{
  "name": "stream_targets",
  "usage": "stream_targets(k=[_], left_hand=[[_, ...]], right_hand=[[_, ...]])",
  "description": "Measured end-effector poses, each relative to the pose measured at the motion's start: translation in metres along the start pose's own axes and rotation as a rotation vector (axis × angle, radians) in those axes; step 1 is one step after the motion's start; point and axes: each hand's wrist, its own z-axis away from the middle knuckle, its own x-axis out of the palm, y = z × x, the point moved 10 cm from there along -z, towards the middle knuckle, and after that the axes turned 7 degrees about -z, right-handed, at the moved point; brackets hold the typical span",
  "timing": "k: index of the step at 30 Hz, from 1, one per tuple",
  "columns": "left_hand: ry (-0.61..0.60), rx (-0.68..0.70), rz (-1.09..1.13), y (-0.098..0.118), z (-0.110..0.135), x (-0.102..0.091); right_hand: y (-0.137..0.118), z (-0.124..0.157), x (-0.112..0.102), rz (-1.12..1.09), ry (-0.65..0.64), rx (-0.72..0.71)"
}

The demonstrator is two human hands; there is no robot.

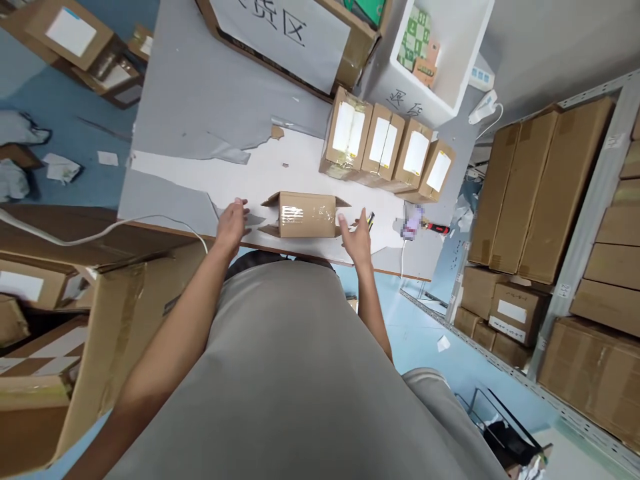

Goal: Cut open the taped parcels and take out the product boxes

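Observation:
A small cardboard box (307,227) lies on the table in front of me, its flaps sticking out at both ends and shiny tape over its top. My left hand (231,227) is apart from it on the left, fingers loosely bent and holding nothing. At the right end, my right hand (357,240) is open, thumb and fingers spread beside the flaps; whether the thumb touches the box I cannot tell. Just beyond those fingers is a small yellow-and-black object (371,219), partly hidden, its kind unclear.
Several labelled cartons (347,133) stand in a row behind the box. A white bin (380,87) and a large carton (280,40) are at the back. A red-and-black-handled tool (438,228) lies right. Shelves (575,267) hold boxes; a large open carton (120,320) stands left.

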Motion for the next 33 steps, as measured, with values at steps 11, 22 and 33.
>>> stream_targets(k=[11,22,33], left_hand=[[-0.182,-0.362,0.307,-0.034,-0.005,0.052],[-0.502,-0.298,0.404,0.003,0.004,0.107],[-0.270,0.076,-0.032,0.076,0.007,0.062]], right_hand=[[-0.058,-0.014,0.012,-0.038,-0.033,-0.089],[0.087,-0.034,-0.034,-0.700,-0.096,0.178],[0.095,-0.028,0.071,-0.706,-0.161,0.337]])
